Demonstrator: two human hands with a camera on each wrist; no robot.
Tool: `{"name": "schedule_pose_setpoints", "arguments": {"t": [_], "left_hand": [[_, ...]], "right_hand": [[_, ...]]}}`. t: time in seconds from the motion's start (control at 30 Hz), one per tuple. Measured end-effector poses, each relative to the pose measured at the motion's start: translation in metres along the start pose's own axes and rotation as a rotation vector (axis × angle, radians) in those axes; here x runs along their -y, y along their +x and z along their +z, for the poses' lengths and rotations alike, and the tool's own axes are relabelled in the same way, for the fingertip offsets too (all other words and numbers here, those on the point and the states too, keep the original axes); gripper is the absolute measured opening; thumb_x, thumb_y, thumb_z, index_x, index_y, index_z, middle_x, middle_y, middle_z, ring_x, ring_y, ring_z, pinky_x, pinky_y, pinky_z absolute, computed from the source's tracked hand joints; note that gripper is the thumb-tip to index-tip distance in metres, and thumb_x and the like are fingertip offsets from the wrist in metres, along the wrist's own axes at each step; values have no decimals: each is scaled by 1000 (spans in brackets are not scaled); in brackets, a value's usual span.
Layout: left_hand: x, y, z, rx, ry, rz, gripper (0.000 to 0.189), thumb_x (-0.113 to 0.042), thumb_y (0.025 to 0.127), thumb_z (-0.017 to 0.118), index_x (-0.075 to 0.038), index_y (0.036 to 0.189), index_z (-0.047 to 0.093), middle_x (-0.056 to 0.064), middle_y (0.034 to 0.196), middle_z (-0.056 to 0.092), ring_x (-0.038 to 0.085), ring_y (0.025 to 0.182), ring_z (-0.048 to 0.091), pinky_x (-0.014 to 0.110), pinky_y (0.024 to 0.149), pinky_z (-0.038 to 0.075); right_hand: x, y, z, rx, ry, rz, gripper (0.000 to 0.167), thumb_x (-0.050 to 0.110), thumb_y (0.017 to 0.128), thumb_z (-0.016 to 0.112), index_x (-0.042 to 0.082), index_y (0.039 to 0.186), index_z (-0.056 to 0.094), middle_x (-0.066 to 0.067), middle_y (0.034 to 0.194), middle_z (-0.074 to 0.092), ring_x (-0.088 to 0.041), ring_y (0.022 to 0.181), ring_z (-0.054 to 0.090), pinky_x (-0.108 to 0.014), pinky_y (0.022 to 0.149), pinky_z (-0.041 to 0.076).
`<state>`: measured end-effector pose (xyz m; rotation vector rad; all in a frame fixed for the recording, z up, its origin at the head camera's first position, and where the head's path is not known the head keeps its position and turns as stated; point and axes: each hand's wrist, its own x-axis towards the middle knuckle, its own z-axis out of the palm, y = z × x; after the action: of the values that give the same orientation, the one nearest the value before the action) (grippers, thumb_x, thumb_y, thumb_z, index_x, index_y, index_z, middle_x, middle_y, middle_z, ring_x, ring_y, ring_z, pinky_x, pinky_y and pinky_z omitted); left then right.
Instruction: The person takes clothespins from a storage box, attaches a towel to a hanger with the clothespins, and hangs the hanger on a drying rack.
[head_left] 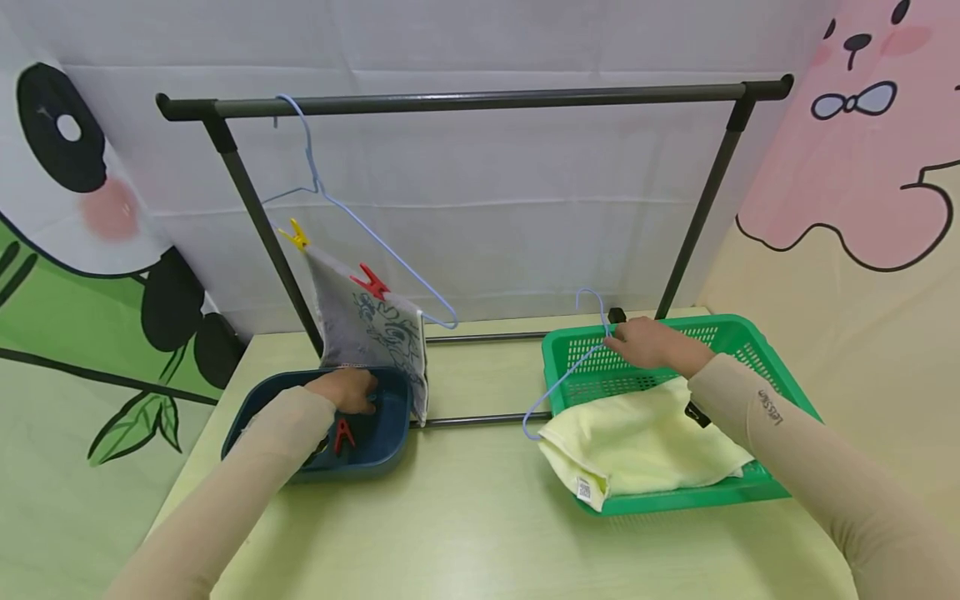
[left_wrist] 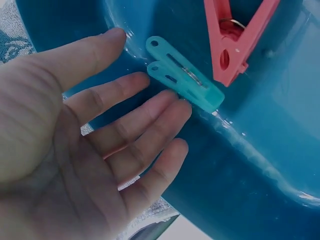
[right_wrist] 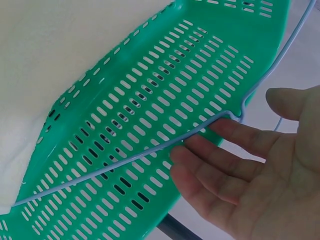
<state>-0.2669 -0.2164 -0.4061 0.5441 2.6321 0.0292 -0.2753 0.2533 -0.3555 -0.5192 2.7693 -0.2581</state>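
Observation:
My left hand (head_left: 347, 390) reaches down into a dark blue basin (head_left: 393, 460). In the left wrist view its fingers extend loosely, tips beside a teal clothespin (left_wrist: 186, 75); a red clothespin (left_wrist: 235, 35) lies just beyond. My right hand (head_left: 651, 343) is at the far left corner of a green basket (head_left: 686, 502). Its fingertips touch a blue wire hanger (right_wrist: 150, 150) near the neck, with the thumb held apart from the wire. A folded pale yellow towel (head_left: 645, 442) lies in the basket, partly over its front left edge.
A dark rack's top bar (head_left: 487, 100) spans the back. From its left end hangs another blue hanger (head_left: 375, 237), carrying a grey cloth (head_left: 367, 325) with a yellow clothespin (head_left: 297, 236) and a red clothespin (head_left: 371, 283). Basin and basket stand on a pale table (head_left: 480, 500).

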Motion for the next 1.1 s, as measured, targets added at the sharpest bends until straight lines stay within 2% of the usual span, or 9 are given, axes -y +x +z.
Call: {"name": "schedule_pose_setpoints", "arguments": {"t": [0.13, 0.23, 0.47, 0.63, 0.93, 1.1], "left_hand": [[-1, 1, 0, -21, 10, 9, 28, -18, 83, 71, 2, 102, 65, 14, 97, 65, 32, 92, 61, 47, 80, 48], [-2, 2, 0, -33, 13, 4, 26, -17, 81, 72, 0, 99, 65, 12, 93, 65, 31, 88, 61, 46, 78, 49], [-8, 6, -1, -46, 52, -16, 19, -17, 80, 74, -4, 89, 64, 8, 85, 64, 27, 82, 60, 46, 74, 49], [-12, 8, 1, -52, 83, -27, 13, -15, 81, 73, -6, 85, 64, 9, 83, 64, 29, 81, 61, 48, 72, 49], [-14, 17, 8, -40, 137, -44, 9, -9, 77, 72, -7, 80, 63, 12, 84, 64, 31, 81, 62, 48, 67, 50], [-13, 20, 8, -37, 143, -50, 12, -9, 75, 73, -9, 76, 61, 11, 82, 63, 30, 79, 62, 48, 67, 50]], "right_hand": [[0, 0, 1, -4, -13, 0, 41, 30, 103, 37, -4, 113, 57, -9, 92, 60, -26, 88, 58, -44, 79, 45], [0, 1, 3, -1, -16, 3, 42, 32, 103, 37, -4, 116, 56, -10, 98, 61, -27, 93, 58, -46, 81, 45], [-1, 2, 3, -3, 3, 13, 39, 32, 103, 36, -2, 109, 55, -7, 88, 57, -21, 80, 55, -41, 75, 43], [0, 2, 2, -2, 23, 33, 37, 34, 103, 36, 0, 102, 50, -7, 77, 51, -20, 68, 48, -38, 68, 38], [-2, 2, 3, -35, 62, 46, 33, 33, 102, 37, 4, 92, 47, -6, 69, 45, -18, 57, 41, -34, 59, 36], [-5, 1, 4, -58, 81, 30, 30, 28, 103, 34, 4, 91, 47, -5, 67, 43, -17, 54, 38, -32, 56, 34]]}}
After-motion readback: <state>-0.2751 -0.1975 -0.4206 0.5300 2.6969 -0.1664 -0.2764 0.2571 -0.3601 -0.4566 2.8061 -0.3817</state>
